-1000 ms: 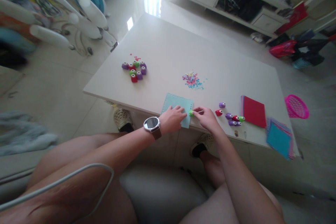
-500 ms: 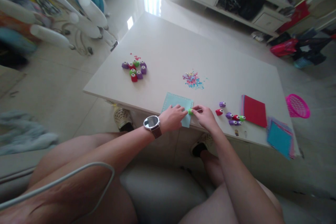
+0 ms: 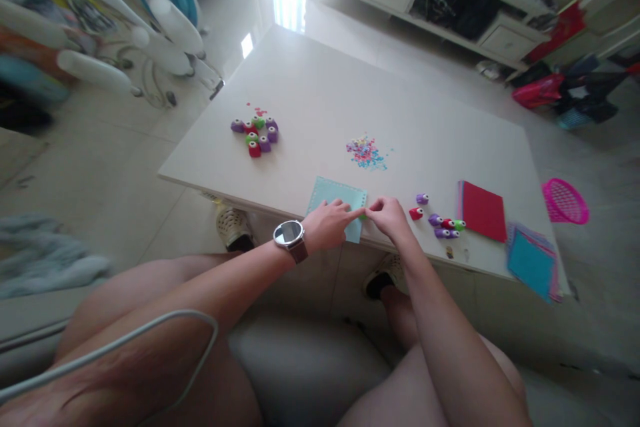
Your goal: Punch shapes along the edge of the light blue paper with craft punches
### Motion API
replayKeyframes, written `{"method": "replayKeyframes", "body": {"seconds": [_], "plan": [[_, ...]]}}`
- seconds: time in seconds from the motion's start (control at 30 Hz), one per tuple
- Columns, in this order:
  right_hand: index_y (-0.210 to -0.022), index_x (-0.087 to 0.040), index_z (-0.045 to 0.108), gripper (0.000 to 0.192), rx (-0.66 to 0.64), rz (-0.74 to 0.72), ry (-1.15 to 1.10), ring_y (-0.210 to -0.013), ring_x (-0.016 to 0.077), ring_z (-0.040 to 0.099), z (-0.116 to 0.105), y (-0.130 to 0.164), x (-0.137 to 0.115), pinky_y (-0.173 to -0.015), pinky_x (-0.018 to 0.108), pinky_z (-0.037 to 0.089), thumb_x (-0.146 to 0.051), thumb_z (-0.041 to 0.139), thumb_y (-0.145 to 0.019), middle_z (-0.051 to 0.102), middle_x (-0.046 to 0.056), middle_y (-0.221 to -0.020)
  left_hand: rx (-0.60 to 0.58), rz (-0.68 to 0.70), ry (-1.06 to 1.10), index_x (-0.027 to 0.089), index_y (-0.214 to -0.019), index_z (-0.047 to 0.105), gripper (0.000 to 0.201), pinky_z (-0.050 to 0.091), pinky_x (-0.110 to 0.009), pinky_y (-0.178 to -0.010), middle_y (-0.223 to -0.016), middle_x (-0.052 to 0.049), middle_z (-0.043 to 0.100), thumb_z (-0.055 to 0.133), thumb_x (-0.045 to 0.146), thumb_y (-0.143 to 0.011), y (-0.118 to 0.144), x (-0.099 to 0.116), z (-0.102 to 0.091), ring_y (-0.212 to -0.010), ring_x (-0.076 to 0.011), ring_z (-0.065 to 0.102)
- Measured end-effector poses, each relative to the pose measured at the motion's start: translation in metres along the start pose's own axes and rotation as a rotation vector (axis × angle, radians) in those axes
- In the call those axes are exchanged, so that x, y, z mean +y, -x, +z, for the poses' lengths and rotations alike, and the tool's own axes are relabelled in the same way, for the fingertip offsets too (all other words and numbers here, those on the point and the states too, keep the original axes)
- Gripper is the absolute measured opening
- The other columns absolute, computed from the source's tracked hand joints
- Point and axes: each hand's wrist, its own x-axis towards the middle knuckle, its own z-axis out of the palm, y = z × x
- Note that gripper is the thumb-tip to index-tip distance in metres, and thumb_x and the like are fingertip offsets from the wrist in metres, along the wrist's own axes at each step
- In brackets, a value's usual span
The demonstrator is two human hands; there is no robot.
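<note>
A light blue sheet of paper [image 3: 336, 192] with a row of small punched shapes along its edges lies at the near table edge. My left hand [image 3: 330, 221], with a watch on the wrist, rests over the paper. Its index finger stretches to the green paper punch [image 3: 363, 215] at the sheet's right edge. My right hand [image 3: 390, 217] pinches that punch from the right, with thumb and fingers closed. Both hands hide most of the punch. Just right of my right hand sit a red punch [image 3: 416, 213] and a purple punch [image 3: 423, 199].
A white table [image 3: 310, 93] carries a cluster of coloured punches [image 3: 265, 143] on the left and a confetti pile [image 3: 367, 152] mid-table. More punches [image 3: 443, 233], a red paper stack [image 3: 483, 210] and blue sheets [image 3: 533, 263] lie on the right. A pink basket [image 3: 566, 201] stands beyond.
My left index finger has extended onto the green punch. My right fingers have curled in closer around it, so less of the punch shows. The paper stays in place.
</note>
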Motion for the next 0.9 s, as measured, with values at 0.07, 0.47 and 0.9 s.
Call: {"method": "replayKeyframes", "body": {"seconds": [0.07,0.47,0.9], "plan": [[-0.064,-0.019,0.063,0.018,-0.026,0.031,0.017,-0.070,0.0182,0.064,-0.001,-0.003,-0.002,-0.065,0.028,0.043,-0.021,0.077,-0.075,0.070,0.003,-0.069,-0.003,-0.006,-0.002,0.025,-0.164,0.040,0.076,0.051,-0.047,-0.104,-0.135,-0.013,0.067,0.059,0.014,-0.091,-0.001,0.000,0.000,-0.126,-0.0319,0.057],[-0.065,-0.019,0.066,0.016,-0.084,0.073,0.072,-0.068,0.0171,0.066,0.000,-0.011,-0.001,-0.060,0.025,0.042,-0.024,0.078,-0.074,0.067,0.002,-0.063,0.030,0.007,0.044,0.028,-0.162,0.045,0.078,0.054,-0.042,-0.104,-0.127,-0.009,0.069,0.059,0.011,-0.086,-0.005,-0.007,0.005,-0.122,-0.0279,0.059],[-0.075,-0.018,0.070,0.010,-0.046,0.008,0.140,-0.075,0.0179,0.066,-0.020,-0.002,-0.004,-0.066,0.026,0.044,-0.021,0.078,-0.079,0.073,0.004,-0.076,0.022,-0.007,0.056,0.013,-0.148,0.048,0.063,0.054,-0.035,-0.104,-0.122,-0.013,0.073,0.053,0.006,-0.085,-0.005,-0.010,0.003,-0.125,-0.0254,0.062]]}}
